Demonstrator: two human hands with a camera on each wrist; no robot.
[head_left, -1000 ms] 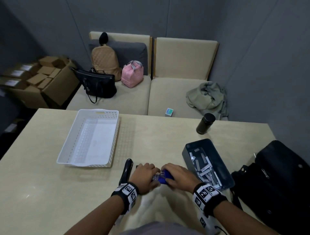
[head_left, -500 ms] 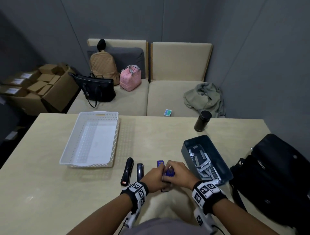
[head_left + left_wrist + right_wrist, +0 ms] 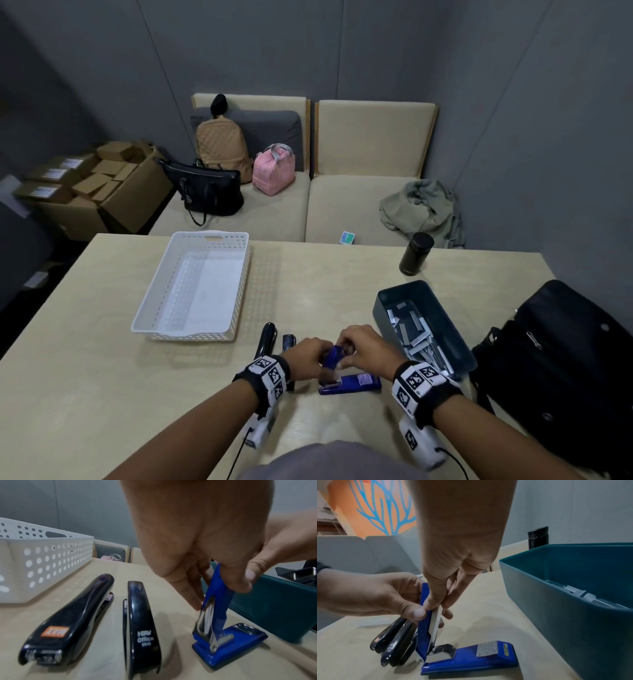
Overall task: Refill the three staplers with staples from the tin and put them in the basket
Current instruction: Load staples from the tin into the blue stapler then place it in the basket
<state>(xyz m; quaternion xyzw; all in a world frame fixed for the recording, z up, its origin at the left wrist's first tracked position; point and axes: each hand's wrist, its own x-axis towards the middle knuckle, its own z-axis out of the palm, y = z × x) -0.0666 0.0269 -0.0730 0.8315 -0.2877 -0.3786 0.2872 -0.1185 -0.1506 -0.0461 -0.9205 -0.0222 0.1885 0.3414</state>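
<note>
Head view shows the white basket (image 3: 191,291) well off beyond my left hand (image 3: 305,356), and the tin (image 3: 442,308) of staples (image 3: 412,329) just beside my right hand (image 3: 363,346), which makes it the nearer hand for fetching a strip. Both black staplers (image 3: 68,618) lie flat just left of my left hand. Between my hands, the blue stapler (image 3: 467,657) has its base flat, pointing towards the tin; my left fingers curl round its raised top arm, my right thumb and fingers pinch the metal magazine.
</note>
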